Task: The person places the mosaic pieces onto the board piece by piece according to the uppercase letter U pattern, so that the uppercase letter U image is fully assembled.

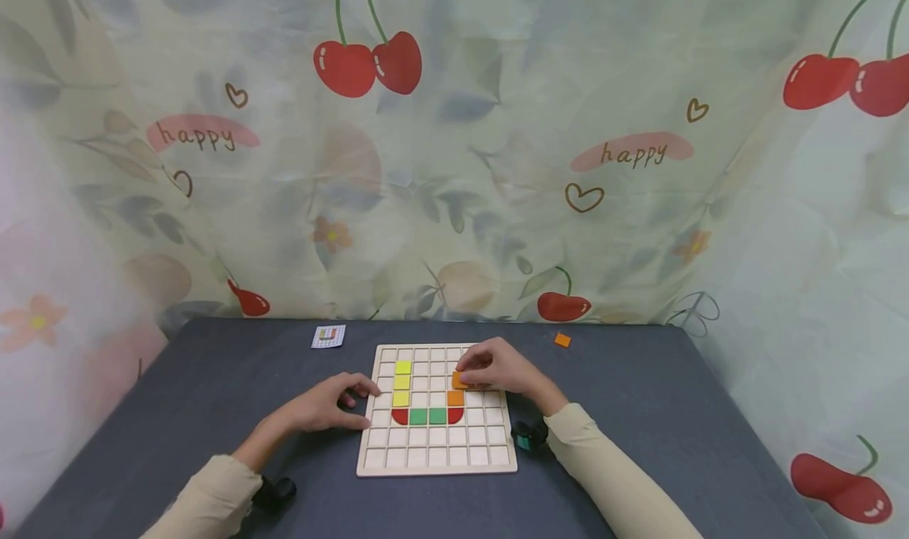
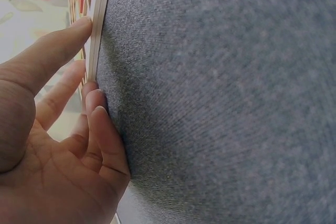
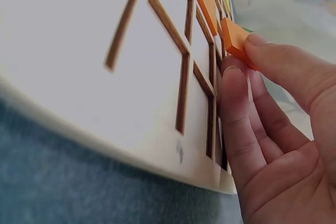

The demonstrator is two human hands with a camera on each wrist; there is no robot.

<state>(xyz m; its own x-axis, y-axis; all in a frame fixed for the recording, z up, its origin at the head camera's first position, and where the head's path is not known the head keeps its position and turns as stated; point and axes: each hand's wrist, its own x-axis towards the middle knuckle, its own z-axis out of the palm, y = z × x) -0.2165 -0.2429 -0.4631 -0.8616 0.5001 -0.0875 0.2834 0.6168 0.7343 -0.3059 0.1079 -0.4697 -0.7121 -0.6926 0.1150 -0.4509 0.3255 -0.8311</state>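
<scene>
A pale wooden grid board (image 1: 436,458) lies on the dark table. My right hand (image 1: 506,368) pinches a square orange tile (image 3: 234,40) between thumb and fingers, at the board's upper right cells. Just below it another orange tile (image 1: 455,398) sits in a cell. Several yellow tiles (image 1: 402,382) form a column on the left side. Two green tiles (image 1: 428,417) lie in a row between a red rounded piece (image 1: 401,417) at either end. My left hand (image 1: 330,403) rests its fingertips and thumb on the board's left edge, fingers loosely extended.
A small white card (image 1: 328,336) with a printed grid pattern lies behind the board to the left. One loose orange tile (image 1: 562,340) is at the back right of the dark table (image 1: 625,413). A printed curtain (image 1: 454,152) hangs behind the table.
</scene>
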